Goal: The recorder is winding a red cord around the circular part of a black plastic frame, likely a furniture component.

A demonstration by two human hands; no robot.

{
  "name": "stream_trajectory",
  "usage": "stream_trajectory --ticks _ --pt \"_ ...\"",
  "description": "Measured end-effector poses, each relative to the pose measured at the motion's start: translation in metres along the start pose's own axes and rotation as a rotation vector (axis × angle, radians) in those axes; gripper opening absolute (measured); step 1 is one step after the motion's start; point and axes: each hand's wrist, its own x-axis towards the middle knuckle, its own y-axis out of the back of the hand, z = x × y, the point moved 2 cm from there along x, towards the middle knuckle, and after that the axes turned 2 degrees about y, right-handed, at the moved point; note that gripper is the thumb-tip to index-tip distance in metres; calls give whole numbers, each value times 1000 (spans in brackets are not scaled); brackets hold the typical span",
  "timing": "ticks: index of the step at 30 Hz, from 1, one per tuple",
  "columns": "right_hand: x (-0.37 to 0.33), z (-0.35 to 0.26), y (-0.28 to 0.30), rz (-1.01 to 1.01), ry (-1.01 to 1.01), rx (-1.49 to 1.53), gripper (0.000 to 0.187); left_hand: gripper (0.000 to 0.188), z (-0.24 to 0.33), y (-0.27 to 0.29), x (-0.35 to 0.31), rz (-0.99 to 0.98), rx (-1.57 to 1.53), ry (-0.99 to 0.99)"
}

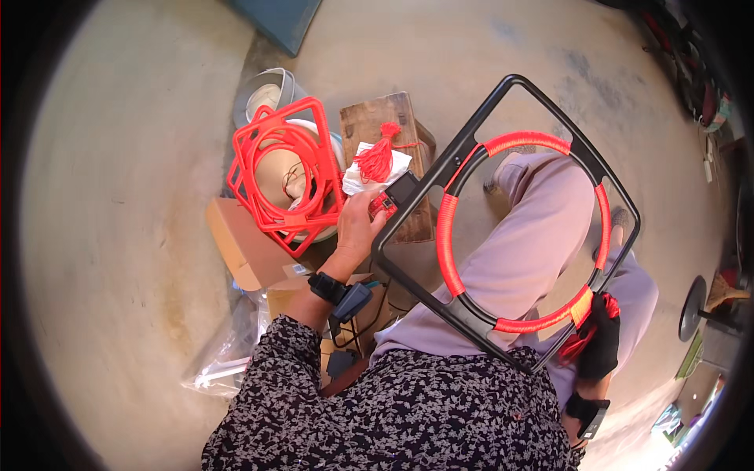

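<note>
A black rectangular frame (521,362) with a round ring inside lies tilted over my lap. Red cord (446,243) is wound tightly round several stretches of the ring, with a short yellow-orange stretch at the lower right. My right hand (601,345), in a black glove, is closed at the frame's lower right edge, with loose red cord (575,347) beside the fingers. My bare left hand (357,228) reaches to a small red patterned item (383,206) next to a dark box-shaped thing (404,188). Its fingers are bent round the red item.
A wooden stool (369,116) bears white paper (357,182) and a red cord bundle (377,161). Left of it, red plastic frames (320,125) rest over a bucket beside a cardboard box (243,245) and clear plastic bag (228,357). A dark panel (283,20) lies at the far edge.
</note>
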Motion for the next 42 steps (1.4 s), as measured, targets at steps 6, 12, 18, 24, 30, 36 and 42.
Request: stream_trajectory --ticks 6,12,18,24,30,36,42 --pt "-2 -6 1 21 -25 26 21 35 0 -5 6 -27 105 -48" --pt "-4 -8 2 29 -60 -54 19 33 12 -2 2 -98 100 -5" --pt "-5 -11 1 20 -67 -54 19 33 16 -6 1 -88 4 71" --pt "-5 -11 2 10 -47 -49 19 33 12 -9 0 -125 -58 116" --pt "-5 -12 1 8 -79 -31 19 34 8 -13 1 -136 -122 166" --pt "-3 -8 3 17 -72 14 18 33 1 -14 3 -111 -56 125" --pt "2 -2 8 19 -30 -9 16 14 37 44 48 175 -511 474"
